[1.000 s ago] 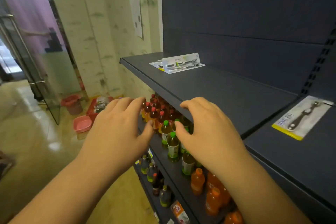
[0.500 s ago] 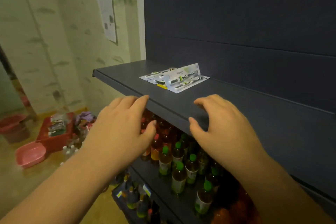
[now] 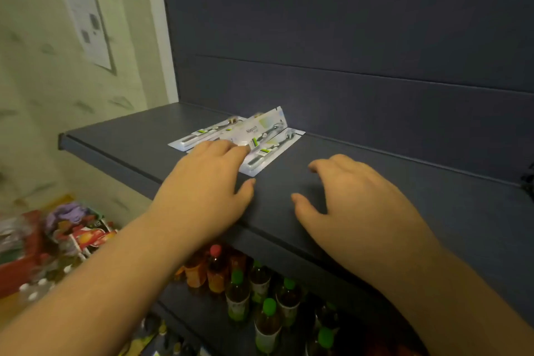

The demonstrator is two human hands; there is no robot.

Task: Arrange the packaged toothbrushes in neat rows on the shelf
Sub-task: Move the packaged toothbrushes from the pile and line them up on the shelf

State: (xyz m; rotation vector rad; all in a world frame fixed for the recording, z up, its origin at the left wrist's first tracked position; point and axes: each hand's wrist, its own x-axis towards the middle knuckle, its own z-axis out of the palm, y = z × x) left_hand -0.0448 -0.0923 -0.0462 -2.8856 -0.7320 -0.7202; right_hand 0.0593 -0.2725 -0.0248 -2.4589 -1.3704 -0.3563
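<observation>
A small pile of packaged toothbrushes (image 3: 261,136) in clear and white blister packs lies on the dark grey shelf (image 3: 121,139), near its back panel. One pack sits tilted on top of the others. My left hand (image 3: 208,182) reaches over the shelf with straight fingers, and its fingertips touch the near end of the pile. My right hand (image 3: 352,199) hovers over bare shelf to the right of the pile, fingers loosely curled and holding nothing.
The shelf's dark back panel (image 3: 346,37) rises right behind the pile. Below the shelf stand several bottled drinks (image 3: 239,295) with green and red caps. A red crate of goods (image 3: 43,246) sits on the floor at the left, beside a pale wall.
Both hands have moved forward from the shelf's front edge onto the shelf. My left hand now touches the toothbrush pile. The view has come closer to the shelf.
</observation>
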